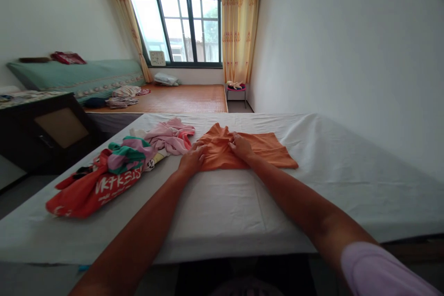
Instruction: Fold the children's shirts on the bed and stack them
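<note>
An orange garment point(263, 148) lies spread on the white sheet of a bed point(329, 162), its left part bunched up. My left hand point(192, 158) rests on the garment's left edge, fingers curled into the cloth. My right hand point(240, 144) pinches a fold near the garment's middle. Both arms reach forward from the near edge of the bed.
A pile of clothes lies to the left: a pink piece point(171, 136), a green and pink one point(126, 152), a red one with white letters point(95, 187). A dark cabinet point(45, 129) stands left. Beyond are a platform bed point(173, 97), a small stool point(236, 89) and a window point(183, 23).
</note>
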{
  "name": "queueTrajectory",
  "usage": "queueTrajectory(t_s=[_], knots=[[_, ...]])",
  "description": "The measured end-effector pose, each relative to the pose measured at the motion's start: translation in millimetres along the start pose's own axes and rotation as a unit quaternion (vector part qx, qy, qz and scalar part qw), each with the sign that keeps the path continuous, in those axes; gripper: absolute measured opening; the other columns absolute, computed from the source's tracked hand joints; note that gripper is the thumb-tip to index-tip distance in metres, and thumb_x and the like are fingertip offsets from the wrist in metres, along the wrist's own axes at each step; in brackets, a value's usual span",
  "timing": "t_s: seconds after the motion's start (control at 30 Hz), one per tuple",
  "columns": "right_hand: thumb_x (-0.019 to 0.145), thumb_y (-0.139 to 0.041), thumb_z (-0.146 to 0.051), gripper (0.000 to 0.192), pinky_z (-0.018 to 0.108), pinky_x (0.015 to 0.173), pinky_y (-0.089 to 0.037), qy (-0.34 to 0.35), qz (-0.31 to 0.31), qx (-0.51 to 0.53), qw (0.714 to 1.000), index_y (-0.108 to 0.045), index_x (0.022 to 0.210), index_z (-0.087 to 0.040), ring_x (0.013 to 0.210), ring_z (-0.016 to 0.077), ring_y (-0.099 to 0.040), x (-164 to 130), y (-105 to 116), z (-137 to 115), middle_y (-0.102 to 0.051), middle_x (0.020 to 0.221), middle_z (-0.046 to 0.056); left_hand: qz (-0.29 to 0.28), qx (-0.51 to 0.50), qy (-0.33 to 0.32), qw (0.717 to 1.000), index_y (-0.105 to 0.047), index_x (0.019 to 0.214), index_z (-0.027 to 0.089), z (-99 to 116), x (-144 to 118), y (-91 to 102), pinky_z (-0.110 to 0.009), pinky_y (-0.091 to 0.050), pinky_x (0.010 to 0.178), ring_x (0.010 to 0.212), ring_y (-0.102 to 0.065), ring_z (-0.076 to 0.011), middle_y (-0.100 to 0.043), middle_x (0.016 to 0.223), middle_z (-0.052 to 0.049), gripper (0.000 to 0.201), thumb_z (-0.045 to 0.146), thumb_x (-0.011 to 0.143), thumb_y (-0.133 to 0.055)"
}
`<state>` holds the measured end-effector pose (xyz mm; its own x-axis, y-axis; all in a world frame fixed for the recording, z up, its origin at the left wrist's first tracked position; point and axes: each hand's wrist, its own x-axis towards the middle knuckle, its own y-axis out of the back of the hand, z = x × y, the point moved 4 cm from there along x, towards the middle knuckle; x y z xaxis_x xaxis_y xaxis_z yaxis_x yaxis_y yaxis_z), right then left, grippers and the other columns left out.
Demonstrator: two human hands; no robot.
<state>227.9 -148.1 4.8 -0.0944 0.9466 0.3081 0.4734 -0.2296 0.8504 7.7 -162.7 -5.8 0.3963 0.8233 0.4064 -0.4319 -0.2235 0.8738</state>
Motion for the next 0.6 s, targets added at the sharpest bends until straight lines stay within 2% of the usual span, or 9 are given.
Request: queueTrajectory(t_s=[0.1,0.2,0.27,0.37,0.47,0.53,0.6], knots=[[0.093,-0.049,-0.032,0.039,0.035,0.097,-0.042,0.059,0.0,-0.044,0.997,-0.055,0.129,-0.019,0.118,0.0223,-0.053,-8,7,4,-0.06,0.128,0.011,0.024,0.034,-0.014,0.999,-0.064,0.123,0.022,-4,1,0.6,-0.039,-0.043,0.103,0.116,-0.055,-0.0251,-0.055,0.135,-0.008,0.038,0.024,0.089,-0.046],[0.097,-0.041,-0.041,0.04,0.039,0.109,-0.032,0.155,-0.041,-0.072,0.984,-0.054,0.132,-0.027,0.13,0.0215,-0.044,-26,10,16,-0.055,0.138,0.006,-0.015,0.034,-0.036,0.999,-0.071,0.108,0.022,-6,1,-6.2,-0.038,-0.042,0.102,0.11,-0.057,-0.0243,-0.065,0.119,-0.007,0.033,0.029,0.092,-0.043],[0.098,-0.037,-0.046,0.044,0.04,0.113,-0.026,0.173,-0.089,-0.08,0.978,-0.05,0.137,-0.032,0.135,0.0205,-0.039,-38,11,37,-0.049,0.144,0.002,-0.037,0.036,-0.036,0.998,-0.073,0.105,0.022,-7,2,-9.0,-0.037,-0.043,0.1,0.107,-0.058,-0.0235,-0.069,0.113,-0.007,0.033,0.031,0.092,-0.043],[0.097,-0.033,-0.05,0.05,0.041,0.116,-0.021,0.109,-0.129,-0.091,0.981,-0.044,0.143,-0.032,0.14,0.021,-0.032,-47,17,85,-0.042,0.15,0.0,-0.066,0.078,-0.028,0.994,-0.074,0.096,0.022,-4,12,-7.0,-0.035,-0.045,0.094,0.103,-0.06,-0.0243,-0.071,0.104,-0.009,0.032,0.03,0.09,-0.044],[0.097,-0.032,-0.05,0.052,0.044,0.116,-0.018,0.006,-0.103,-0.114,0.988,-0.043,0.143,-0.029,0.143,0.0229,-0.028,-46,30,132,-0.039,0.152,0.001,-0.135,0.107,0.011,0.985,-0.073,0.081,0.023,-6,39,-3.5,-0.032,-0.047,0.085,0.092,-0.065,-0.0243,-0.072,0.088,-0.007,0.026,0.032,0.085,-0.05],[0.097,-0.032,-0.048,0.053,0.047,0.115,-0.02,-0.062,-0.072,-0.131,0.987,-0.045,0.142,-0.025,0.142,0.0247,-0.029,-43,39,155,-0.039,0.151,0.004,-0.154,0.091,0.044,0.983,-0.074,0.085,0.024,-9,66,-1.8,-0.031,-0.046,0.083,0.093,-0.066,-0.0246,-0.073,0.089,-0.006,0.022,0.034,0.082,-0.054],[0.097,-0.034,-0.045,0.051,0.049,0.113,-0.023,-0.104,-0.05,-0.137,0.984,-0.047,0.14,-0.022,0.139,0.0257,-0.032,-41,44,168,-0.041,0.15,0.006,-0.142,0.062,0.082,0.985,-0.072,0.101,0.023,-14,95,-3.7,-0.03,-0.045,0.088,0.103,-0.064,-0.0257,-0.073,0.102,-0.006,0.027,0.033,0.081,-0.056]])
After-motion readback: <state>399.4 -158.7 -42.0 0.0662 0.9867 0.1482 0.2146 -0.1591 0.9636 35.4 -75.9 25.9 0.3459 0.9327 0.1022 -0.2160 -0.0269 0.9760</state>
